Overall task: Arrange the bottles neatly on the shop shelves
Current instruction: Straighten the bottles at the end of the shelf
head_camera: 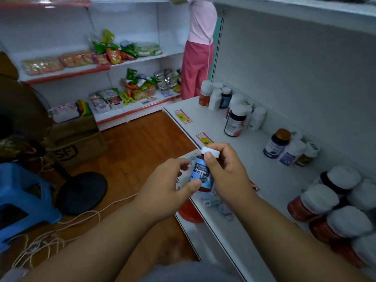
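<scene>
Both my hands hold one small bottle with a blue label and a white cap, over the front edge of the white shelf. My left hand grips its lower body. My right hand wraps the top, thumb on the cap. On the shelf stand groups of bottles: red ones with white caps at the near right, a purple-labelled bottle with a brown cap with two others beside it, a dark bottle farther back, and several more at the far end.
A person in pink stands at the shelf's far end. Snack shelves line the back wall. On the wooden floor are a cardboard box, a fan base, a blue stool and loose string.
</scene>
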The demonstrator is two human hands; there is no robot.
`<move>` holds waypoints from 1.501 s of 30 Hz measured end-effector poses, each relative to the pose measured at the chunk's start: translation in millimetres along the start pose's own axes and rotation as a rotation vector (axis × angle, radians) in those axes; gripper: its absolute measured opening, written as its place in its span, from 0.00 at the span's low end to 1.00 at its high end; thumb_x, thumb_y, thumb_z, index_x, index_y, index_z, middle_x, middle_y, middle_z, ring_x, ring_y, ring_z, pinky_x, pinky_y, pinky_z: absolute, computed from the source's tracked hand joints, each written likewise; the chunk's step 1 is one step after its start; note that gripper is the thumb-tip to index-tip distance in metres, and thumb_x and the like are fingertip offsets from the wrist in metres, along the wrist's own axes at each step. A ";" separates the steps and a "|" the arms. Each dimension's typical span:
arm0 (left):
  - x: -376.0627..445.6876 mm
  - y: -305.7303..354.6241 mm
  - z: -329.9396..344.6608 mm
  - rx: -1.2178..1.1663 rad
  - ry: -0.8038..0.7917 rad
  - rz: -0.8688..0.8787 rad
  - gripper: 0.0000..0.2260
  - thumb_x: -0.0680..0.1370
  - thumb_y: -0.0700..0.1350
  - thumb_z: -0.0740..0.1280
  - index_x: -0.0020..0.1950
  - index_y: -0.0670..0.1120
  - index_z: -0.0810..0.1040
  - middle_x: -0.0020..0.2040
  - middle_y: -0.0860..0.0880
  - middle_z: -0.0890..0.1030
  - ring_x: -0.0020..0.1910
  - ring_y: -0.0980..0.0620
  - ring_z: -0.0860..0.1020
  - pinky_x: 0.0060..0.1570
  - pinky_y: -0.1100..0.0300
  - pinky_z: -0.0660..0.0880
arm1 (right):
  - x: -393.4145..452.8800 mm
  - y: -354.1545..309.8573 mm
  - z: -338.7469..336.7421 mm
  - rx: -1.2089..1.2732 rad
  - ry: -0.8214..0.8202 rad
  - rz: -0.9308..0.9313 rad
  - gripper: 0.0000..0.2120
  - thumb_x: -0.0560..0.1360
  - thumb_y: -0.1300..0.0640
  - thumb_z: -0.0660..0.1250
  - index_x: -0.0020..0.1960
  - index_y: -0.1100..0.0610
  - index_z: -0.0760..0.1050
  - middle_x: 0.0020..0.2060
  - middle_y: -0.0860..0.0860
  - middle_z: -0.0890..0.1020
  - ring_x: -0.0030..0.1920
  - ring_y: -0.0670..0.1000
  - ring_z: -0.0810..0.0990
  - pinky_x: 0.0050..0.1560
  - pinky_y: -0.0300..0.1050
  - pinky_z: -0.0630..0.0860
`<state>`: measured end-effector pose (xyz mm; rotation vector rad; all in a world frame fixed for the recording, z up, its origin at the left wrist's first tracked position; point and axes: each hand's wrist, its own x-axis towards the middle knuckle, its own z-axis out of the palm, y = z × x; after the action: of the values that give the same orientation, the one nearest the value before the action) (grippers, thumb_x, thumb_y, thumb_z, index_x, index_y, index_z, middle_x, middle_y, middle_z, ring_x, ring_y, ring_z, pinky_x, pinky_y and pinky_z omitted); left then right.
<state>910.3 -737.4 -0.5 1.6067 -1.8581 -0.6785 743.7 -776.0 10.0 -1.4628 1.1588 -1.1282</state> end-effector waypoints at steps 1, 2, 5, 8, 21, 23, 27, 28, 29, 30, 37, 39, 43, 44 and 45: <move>17.4 -6.2 -7.0 0.001 -0.017 0.023 0.29 0.72 0.69 0.59 0.69 0.56 0.68 0.60 0.60 0.73 0.56 0.63 0.72 0.54 0.60 0.75 | 10.0 -0.1 2.2 -0.001 0.045 0.015 0.04 0.78 0.52 0.65 0.52 0.46 0.73 0.46 0.47 0.81 0.46 0.45 0.83 0.43 0.44 0.81; 34.7 -11.3 -12.1 0.007 -0.036 0.046 0.27 0.74 0.66 0.61 0.69 0.57 0.68 0.60 0.61 0.73 0.56 0.63 0.72 0.55 0.60 0.75 | 19.7 0.1 2.8 -0.007 0.090 0.027 0.04 0.77 0.52 0.66 0.52 0.46 0.73 0.45 0.46 0.82 0.46 0.44 0.82 0.42 0.41 0.80; 85.0 -23.0 -16.0 0.034 -0.124 0.125 0.30 0.72 0.69 0.59 0.70 0.56 0.67 0.61 0.60 0.73 0.57 0.63 0.71 0.56 0.58 0.76 | 45.9 7.2 -3.6 -0.061 0.207 0.055 0.07 0.76 0.54 0.68 0.52 0.45 0.73 0.47 0.46 0.82 0.47 0.43 0.82 0.43 0.40 0.79; 133.1 -33.5 -5.7 0.108 -0.199 0.228 0.37 0.71 0.74 0.54 0.72 0.53 0.66 0.64 0.54 0.73 0.61 0.58 0.71 0.58 0.55 0.74 | 71.1 19.8 -13.4 -0.107 0.293 0.044 0.10 0.75 0.56 0.69 0.52 0.44 0.73 0.46 0.45 0.81 0.48 0.43 0.81 0.46 0.41 0.78; 288.5 -87.4 16.9 0.451 -0.342 0.491 0.39 0.73 0.71 0.60 0.76 0.50 0.60 0.76 0.49 0.61 0.75 0.49 0.57 0.73 0.56 0.56 | 198.2 52.7 2.1 -0.565 0.350 0.155 0.18 0.73 0.52 0.71 0.60 0.45 0.68 0.58 0.45 0.75 0.57 0.45 0.74 0.55 0.39 0.71; 305.3 -97.4 23.6 0.475 -0.383 0.572 0.40 0.74 0.71 0.58 0.77 0.47 0.59 0.77 0.47 0.59 0.77 0.47 0.54 0.75 0.54 0.54 | 209.7 59.7 10.8 -0.606 0.366 0.131 0.19 0.74 0.54 0.70 0.62 0.49 0.70 0.59 0.46 0.75 0.57 0.45 0.73 0.55 0.36 0.68; 330.1 -115.1 33.0 0.477 -0.456 0.662 0.44 0.71 0.73 0.50 0.76 0.44 0.59 0.75 0.43 0.63 0.75 0.43 0.58 0.74 0.51 0.56 | 222.7 70.0 29.8 -0.690 0.450 0.163 0.19 0.74 0.56 0.70 0.63 0.54 0.70 0.59 0.47 0.76 0.55 0.43 0.72 0.53 0.32 0.64; 333.2 -120.2 36.4 0.471 -0.462 0.683 0.42 0.72 0.73 0.50 0.76 0.44 0.61 0.73 0.43 0.64 0.73 0.43 0.61 0.73 0.51 0.58 | 223.8 71.3 33.3 -0.718 0.474 0.180 0.19 0.74 0.56 0.70 0.62 0.54 0.70 0.59 0.47 0.76 0.55 0.42 0.71 0.52 0.31 0.63; 334.3 -124.9 40.2 0.466 -0.462 0.696 0.41 0.72 0.72 0.51 0.75 0.44 0.61 0.72 0.44 0.65 0.72 0.43 0.62 0.72 0.50 0.59 | 224.3 71.4 35.4 -0.746 0.488 0.197 0.18 0.74 0.56 0.70 0.62 0.54 0.71 0.59 0.47 0.76 0.54 0.42 0.71 0.51 0.30 0.63; 334.1 -128.1 42.8 0.462 -0.464 0.706 0.41 0.73 0.72 0.52 0.76 0.43 0.60 0.72 0.43 0.64 0.73 0.43 0.61 0.73 0.50 0.59 | 224.9 71.1 36.5 -0.771 0.493 0.216 0.18 0.74 0.56 0.70 0.62 0.54 0.71 0.59 0.47 0.76 0.54 0.44 0.72 0.50 0.31 0.63; 342.2 -128.3 46.3 0.491 -0.496 0.783 0.40 0.76 0.68 0.52 0.76 0.38 0.56 0.74 0.40 0.61 0.75 0.40 0.56 0.75 0.48 0.51 | 229.6 64.9 46.4 -0.854 0.568 0.320 0.17 0.74 0.55 0.70 0.61 0.53 0.71 0.56 0.49 0.78 0.54 0.50 0.77 0.53 0.43 0.74; 343.8 -129.2 45.3 0.476 -0.495 0.789 0.39 0.76 0.68 0.53 0.75 0.39 0.59 0.73 0.40 0.63 0.73 0.41 0.58 0.74 0.49 0.54 | 230.8 63.0 48.6 -0.861 0.585 0.332 0.17 0.74 0.55 0.70 0.61 0.54 0.71 0.57 0.51 0.78 0.55 0.51 0.77 0.55 0.46 0.75; 345.9 -131.6 39.7 0.403 -0.501 0.798 0.36 0.75 0.68 0.56 0.71 0.42 0.64 0.69 0.44 0.68 0.71 0.44 0.62 0.72 0.51 0.59 | 230.1 60.3 54.0 -0.870 0.602 0.346 0.20 0.74 0.54 0.71 0.63 0.54 0.71 0.60 0.52 0.78 0.58 0.52 0.77 0.58 0.45 0.74; 344.7 -132.8 36.5 0.382 -0.505 0.796 0.35 0.75 0.68 0.57 0.70 0.42 0.66 0.68 0.45 0.68 0.70 0.45 0.63 0.72 0.52 0.59 | 228.1 59.1 56.3 -0.876 0.602 0.338 0.21 0.74 0.53 0.71 0.65 0.54 0.70 0.61 0.52 0.76 0.59 0.51 0.76 0.60 0.46 0.73; 342.2 -133.9 31.6 0.356 -0.499 0.791 0.33 0.75 0.67 0.57 0.69 0.43 0.67 0.67 0.46 0.69 0.69 0.46 0.64 0.71 0.53 0.60 | 224.9 57.3 58.8 -0.881 0.607 0.315 0.22 0.74 0.52 0.70 0.66 0.53 0.69 0.62 0.51 0.75 0.60 0.50 0.74 0.61 0.45 0.72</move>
<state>945.4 -1095.2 -82.9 0.7563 -2.8474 -0.4120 823.9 -997.9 -30.5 -1.4855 2.4385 -0.8830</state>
